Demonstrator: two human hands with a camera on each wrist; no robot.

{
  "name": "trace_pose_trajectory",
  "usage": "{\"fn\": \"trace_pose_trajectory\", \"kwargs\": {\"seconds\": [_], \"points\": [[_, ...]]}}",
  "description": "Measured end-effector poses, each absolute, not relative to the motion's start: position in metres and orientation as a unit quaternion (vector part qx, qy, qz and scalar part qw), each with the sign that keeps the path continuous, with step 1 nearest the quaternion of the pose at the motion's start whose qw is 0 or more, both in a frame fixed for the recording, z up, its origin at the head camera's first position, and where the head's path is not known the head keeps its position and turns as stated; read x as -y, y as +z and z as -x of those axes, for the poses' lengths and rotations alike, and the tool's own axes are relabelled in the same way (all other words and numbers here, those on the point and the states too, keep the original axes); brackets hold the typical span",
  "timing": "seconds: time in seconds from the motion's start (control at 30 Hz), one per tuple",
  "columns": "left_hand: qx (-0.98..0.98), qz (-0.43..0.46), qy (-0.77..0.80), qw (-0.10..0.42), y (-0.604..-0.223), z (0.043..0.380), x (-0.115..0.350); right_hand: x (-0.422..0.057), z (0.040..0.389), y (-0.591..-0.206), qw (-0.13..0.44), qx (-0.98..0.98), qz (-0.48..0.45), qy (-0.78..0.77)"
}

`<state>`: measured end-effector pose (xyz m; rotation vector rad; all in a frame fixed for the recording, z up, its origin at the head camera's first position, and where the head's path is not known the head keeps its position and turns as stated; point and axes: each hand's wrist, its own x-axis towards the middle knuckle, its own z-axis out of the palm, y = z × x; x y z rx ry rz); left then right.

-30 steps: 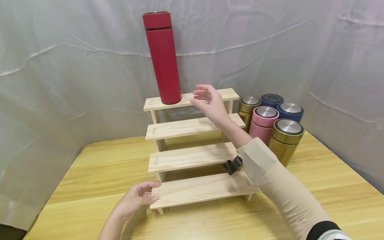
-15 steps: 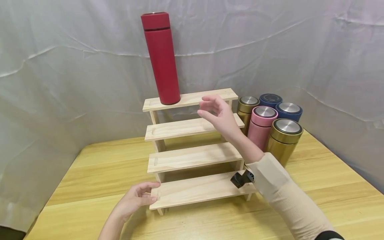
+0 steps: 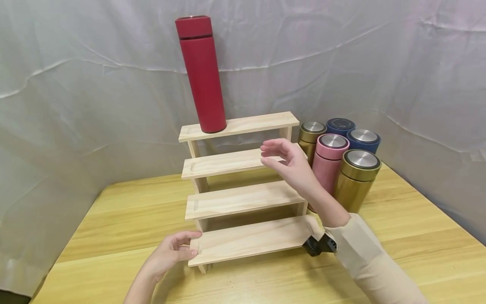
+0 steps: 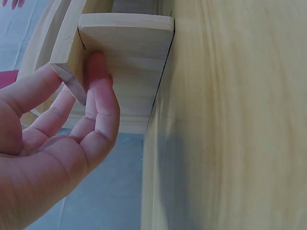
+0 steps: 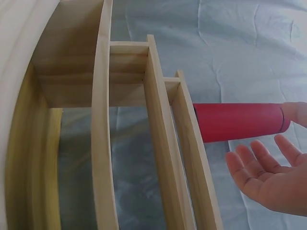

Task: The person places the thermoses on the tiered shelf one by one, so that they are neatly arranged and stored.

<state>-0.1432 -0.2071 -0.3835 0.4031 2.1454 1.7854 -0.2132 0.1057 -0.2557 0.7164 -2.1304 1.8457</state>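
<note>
A red thermos (image 3: 201, 80) stands upright on the left part of the top step of a wooden tiered shelf (image 3: 243, 202). My left hand (image 3: 171, 255) pinches the left end of the lowest step; in the left wrist view the board's corner (image 4: 69, 79) lies between thumb and fingers, with a fingertip tucked beneath. My right hand (image 3: 290, 166) is in the air in front of the upper steps, fingers loosely bent and nothing in them. In the right wrist view that hand (image 5: 273, 175) overlaps the lid end of the red thermos (image 5: 240, 121), which comes from the viewing angle.
Right of the shelf stands a group of thermoses: a pink one (image 3: 328, 162), a large gold one (image 3: 355, 185), a smaller gold one (image 3: 309, 137) and two blue ones, the nearer blue thermos (image 3: 363, 140) behind the large gold. A pale cloth (image 3: 114, 105) hangs behind the wooden table (image 3: 95, 249).
My right hand has drawn back from near the red thermos, moving down and to the right. The left hand keeps its hold on the lowest step, and the thermos stays standing.
</note>
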Motion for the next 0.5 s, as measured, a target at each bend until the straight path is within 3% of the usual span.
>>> {"fn": "trace_pose_trajectory", "kwargs": {"seconds": [0.5], "points": [[-0.758, -0.131, 0.619, 0.159, -0.385, 0.144, 0.207, -0.136, 0.183, -0.271, 0.126, 0.713, -0.263, 0.637]]}}
